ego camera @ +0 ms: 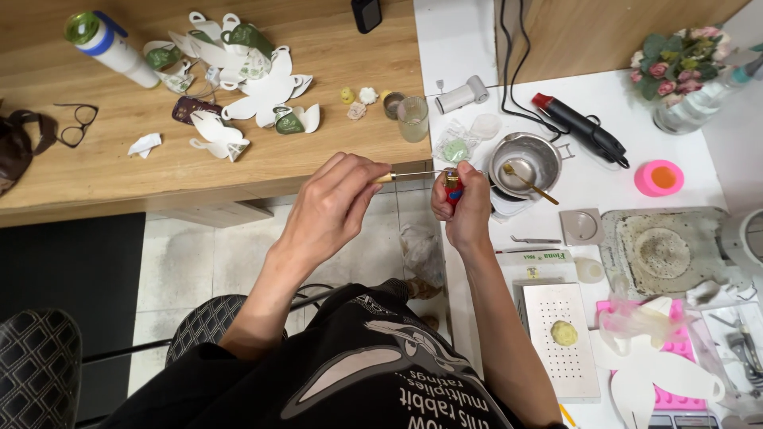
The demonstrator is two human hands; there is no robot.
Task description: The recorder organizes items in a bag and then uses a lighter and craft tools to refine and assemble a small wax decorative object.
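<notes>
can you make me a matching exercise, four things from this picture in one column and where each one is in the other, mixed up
Things:
1. red lighter
2. thin metal tool
3. gold spoon
4. eyeglasses

Places:
A. in the metal bowl on the white table
B. on the wooden table, far left
C. in the right hand
D. pinched in the left hand

Pairs: 1-C, 2-D, 3-A, 4-B

A glossy metal bowl (524, 163) is seen on the white table (588, 103); the desk (238, 159) appears matt wood, the lighter (453, 191) perhaps red plastic.
</notes>
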